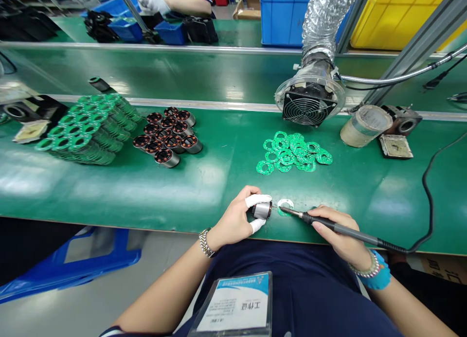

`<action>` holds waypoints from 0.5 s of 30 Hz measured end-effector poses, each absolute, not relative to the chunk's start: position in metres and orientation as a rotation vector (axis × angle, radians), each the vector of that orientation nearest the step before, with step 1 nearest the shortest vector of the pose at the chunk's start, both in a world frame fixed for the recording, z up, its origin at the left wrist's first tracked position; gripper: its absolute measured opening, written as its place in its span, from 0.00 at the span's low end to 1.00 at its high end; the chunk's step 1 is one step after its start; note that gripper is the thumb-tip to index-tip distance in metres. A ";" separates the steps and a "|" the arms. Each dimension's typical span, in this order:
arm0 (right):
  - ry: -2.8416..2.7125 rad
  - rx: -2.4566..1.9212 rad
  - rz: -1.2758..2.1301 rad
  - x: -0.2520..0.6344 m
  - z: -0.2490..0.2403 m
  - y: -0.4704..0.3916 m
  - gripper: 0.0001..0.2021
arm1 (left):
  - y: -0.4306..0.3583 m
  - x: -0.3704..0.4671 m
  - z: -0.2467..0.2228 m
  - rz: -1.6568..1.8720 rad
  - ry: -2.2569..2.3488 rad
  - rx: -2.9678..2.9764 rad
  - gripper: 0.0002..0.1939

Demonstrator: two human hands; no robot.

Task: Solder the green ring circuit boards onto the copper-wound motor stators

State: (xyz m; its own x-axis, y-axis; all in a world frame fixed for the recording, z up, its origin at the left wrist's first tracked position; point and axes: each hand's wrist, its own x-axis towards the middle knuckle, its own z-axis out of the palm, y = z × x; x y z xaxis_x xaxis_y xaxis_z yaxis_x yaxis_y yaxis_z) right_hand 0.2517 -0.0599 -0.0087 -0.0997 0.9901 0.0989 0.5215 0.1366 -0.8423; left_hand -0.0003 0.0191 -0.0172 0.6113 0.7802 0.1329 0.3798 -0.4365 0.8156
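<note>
Near the front edge of the green bench, my left hand grips a silver motor stator lying on its side, with white covers on two fingers. My right hand holds a soldering iron like a pen. Its tip meets a ring-shaped circuit board, part green and part white, just right of the stator. Thin wires seem to run from the stator toward the ring. Behind my hands lies a loose heap of green ring boards.
Upright stators stand in a group at left, beside stacked green boards. A fan on a foil duct hangs above the bench. At right are a round tub and a soldering stand. A gloved co-worker is across.
</note>
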 end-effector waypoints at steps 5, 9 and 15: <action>-1.722 -1.458 0.845 0.250 -0.007 -0.058 0.07 | 0.020 -0.001 -0.017 0.656 0.911 2.063 0.24; -1.718 -1.460 0.845 0.250 -0.008 -0.058 0.07 | 0.019 -0.001 -0.018 0.651 0.918 2.062 0.24; -1.694 -1.495 0.713 0.261 -0.004 -0.062 0.07 | 0.019 0.000 -0.016 0.627 0.936 2.062 0.23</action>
